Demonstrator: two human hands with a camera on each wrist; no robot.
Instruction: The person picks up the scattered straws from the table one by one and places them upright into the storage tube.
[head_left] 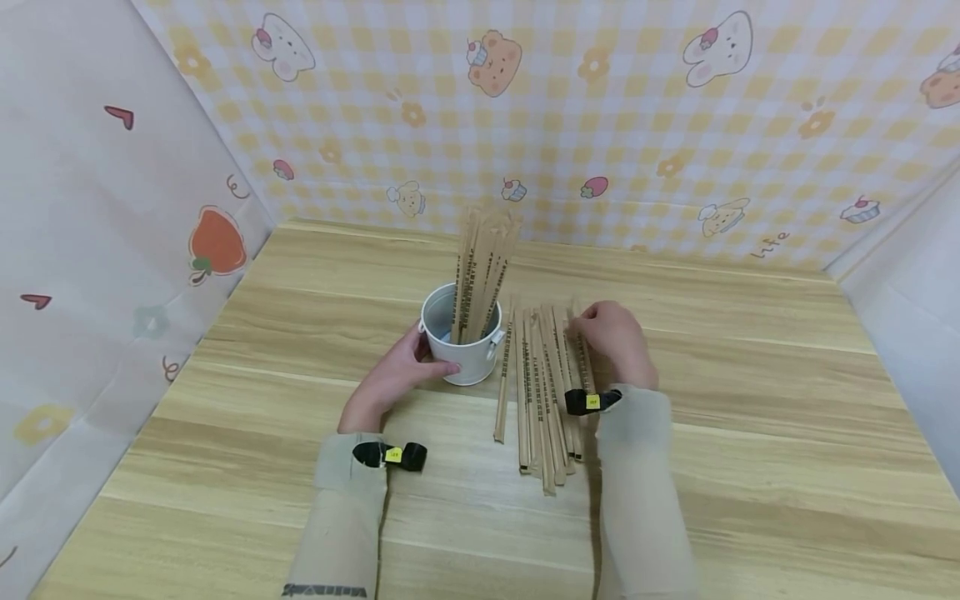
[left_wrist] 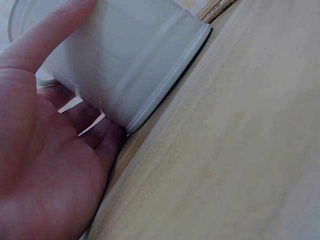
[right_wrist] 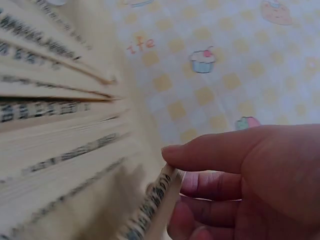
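A small white bucket [head_left: 471, 367] stands upright on the table, with several paper-wrapped straws [head_left: 480, 267] leaning in it. My left hand [head_left: 393, 375] holds the bucket from its left side; in the left wrist view the thumb lies across the wall and the fingers reach around behind. Right of the bucket, more wrapped straws [head_left: 536, 392] lie side by side in a loose row. At the right end of that row, my right hand [head_left: 618, 337] pinches one wrapped straw [right_wrist: 152, 205] near its far end, between thumb and fingers.
The wood-grain table [head_left: 750, 467] extends to both sides of the arms. Behind it rises a yellow checked backdrop [head_left: 540, 150] with cartoon prints, and a pale printed sheet [head_left: 90, 217] borders the left. One straw [head_left: 504, 392] lies slightly apart, close to the bucket.
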